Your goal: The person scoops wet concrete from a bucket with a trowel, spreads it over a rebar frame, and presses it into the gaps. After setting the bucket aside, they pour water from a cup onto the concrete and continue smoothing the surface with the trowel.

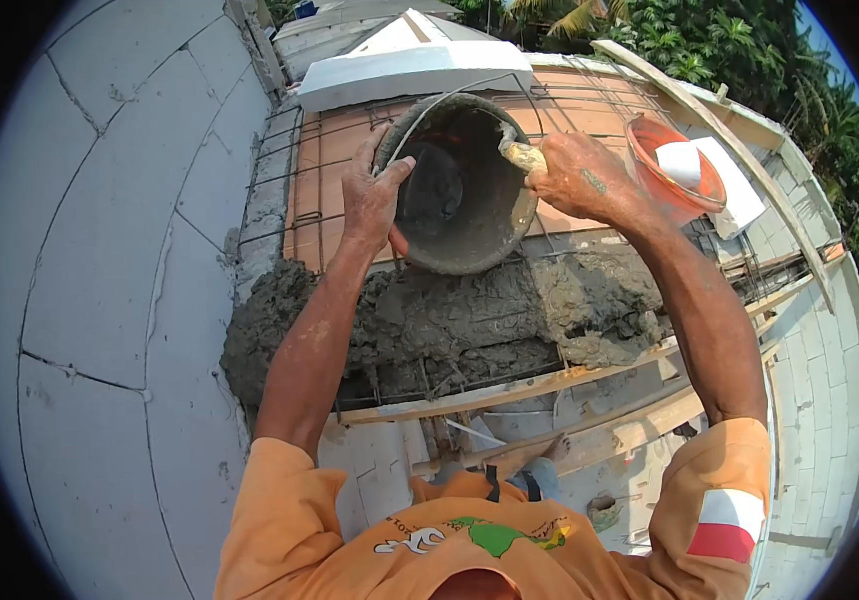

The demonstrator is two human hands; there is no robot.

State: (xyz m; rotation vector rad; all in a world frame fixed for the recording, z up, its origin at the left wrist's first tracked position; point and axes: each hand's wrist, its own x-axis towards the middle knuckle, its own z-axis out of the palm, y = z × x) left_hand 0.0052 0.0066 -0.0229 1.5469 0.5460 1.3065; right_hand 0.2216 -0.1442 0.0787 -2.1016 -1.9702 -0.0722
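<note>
A cement-coated bucket (497, 225) is tilted with its mouth towards me, over a bed of wet grey mortar (469, 310). Its thin wire handle arches above the rim. My left hand (373, 190) is closed on the left side of the rim, thumb over the edge. In my right hand (577, 175) is the pale, mortar-smeared handle of a trowel (521, 155), its neck bending over the right rim; the blade is hidden. A dark, wet patch of mortar (432, 185) shows inside the bucket.
Steel rebar (321, 190) crosses orange-brown boards (344, 140) beyond the mortar. An orange bucket (649, 165) stands at the right, near a long wooden plank (719, 125). A white block wall (99, 260) rises at left. Timber formwork (509, 388) edges the mortar, with a drop below.
</note>
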